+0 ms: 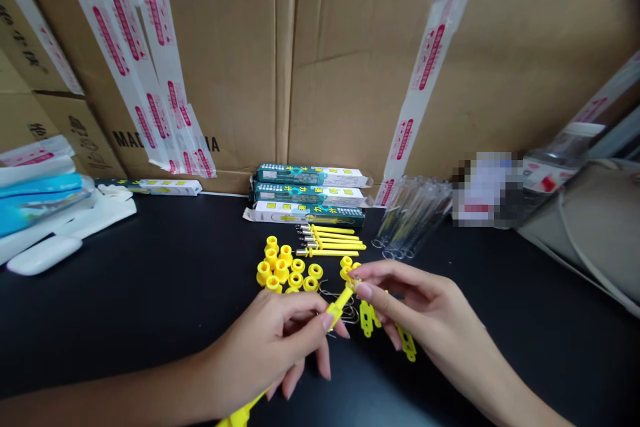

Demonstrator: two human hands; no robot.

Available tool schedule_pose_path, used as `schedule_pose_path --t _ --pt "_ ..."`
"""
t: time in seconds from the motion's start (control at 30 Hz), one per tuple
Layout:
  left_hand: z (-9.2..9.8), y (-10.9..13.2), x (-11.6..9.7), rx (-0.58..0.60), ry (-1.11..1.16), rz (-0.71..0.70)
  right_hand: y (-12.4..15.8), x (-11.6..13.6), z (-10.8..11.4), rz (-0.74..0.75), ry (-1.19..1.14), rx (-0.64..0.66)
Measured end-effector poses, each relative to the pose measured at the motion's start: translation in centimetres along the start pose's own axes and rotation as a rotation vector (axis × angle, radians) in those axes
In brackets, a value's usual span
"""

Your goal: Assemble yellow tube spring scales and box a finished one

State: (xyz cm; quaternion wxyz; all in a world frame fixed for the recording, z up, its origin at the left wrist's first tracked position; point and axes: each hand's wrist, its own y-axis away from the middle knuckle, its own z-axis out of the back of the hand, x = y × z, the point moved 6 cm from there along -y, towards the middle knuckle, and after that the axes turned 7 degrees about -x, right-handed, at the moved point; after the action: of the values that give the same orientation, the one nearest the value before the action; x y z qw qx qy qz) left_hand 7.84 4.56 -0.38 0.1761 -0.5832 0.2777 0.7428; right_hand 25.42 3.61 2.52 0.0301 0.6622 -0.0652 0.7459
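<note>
Yellow plastic sits between the two hands at the centre of my head view: a slim, glossy yellow part point(343, 300) held above the desk point(150, 280), tilted, its far end toward one o'clock. The left hand point(290, 333) pinches its near end between thumb and forefinger, the other fingers loosely curled. The right hand point(425, 300) has thumb and index closed at the far end; something small glints there, too hidden for me to name. I judge this to be fine fitting or adjusting at that tip; the next move seems to call for a steady left pinch and light, exact right fingertips. The part widens into a blocky section near the left thumb and narrows toward the right hand. More yellow shows at seven o'clock, below the left wrist; I can't make out whether it joins on.

Just beyond the part lie bent wires point(349, 321), with slotted yellow pieces point(369, 328) at four o'clock. Yellow collars point(281, 275) cluster at eleven, metal-tipped yellow sticks point(335, 240) lie at twelve before stacked boxes point(313, 195), and clear tubes point(417, 217) lean at one.
</note>
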Motion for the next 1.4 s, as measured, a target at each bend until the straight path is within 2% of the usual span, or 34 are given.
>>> schedule_pose_path --t 0.23,0.37,0.7,1.03,1.1,1.13,1.2,1.23,1.27,1.33,1.4 --pt "0.0 0.1 0.0 0.001 -0.002 0.013 0.4 0.1 -0.4 -0.023 -0.012 0.052" --pt "-0.1 0.2 0.2 -0.007 0.039 0.014 0.5 0.4 -0.5 0.021 -0.017 0.073" --pt "0.0 0.0 0.2 -0.001 0.036 -0.001 0.6 -1.6 -1.9 -0.024 -0.040 0.223" --pt "-0.1 -0.1 0.4 0.001 0.036 -0.011 0.8 -1.6 -1.9 -0.088 -0.043 0.209" --pt "-0.1 -0.1 0.3 -0.003 0.042 -0.005 0.7 -0.7 -1.1 -0.018 -0.026 0.142" --pt "-0.1 -0.1 0.3 -0.008 0.047 0.005 0.5 0.1 -0.3 0.056 -0.013 0.063" --pt "-0.1 -0.1 0.3 -0.019 0.055 0.026 0.1 2.1 2.4 0.278 0.009 -0.188" --pt "-0.1 -0.1 0.2 -0.023 0.058 0.033 0.2 3.4 4.5 0.434 -0.013 -0.401" --pt "0.0 -0.1 0.2 -0.028 0.059 0.038 0.1 4.2 6.1 0.532 -0.056 -0.524" --pt "0.0 0.0 0.1 -0.032 0.059 0.037 -0.5 5.3 9.2 0.652 -0.094 -0.703" --pt "0.0 0.0 0.0 -0.031 0.057 0.038 -1.6 6.0 11.7 0.683 -0.059 -0.795"
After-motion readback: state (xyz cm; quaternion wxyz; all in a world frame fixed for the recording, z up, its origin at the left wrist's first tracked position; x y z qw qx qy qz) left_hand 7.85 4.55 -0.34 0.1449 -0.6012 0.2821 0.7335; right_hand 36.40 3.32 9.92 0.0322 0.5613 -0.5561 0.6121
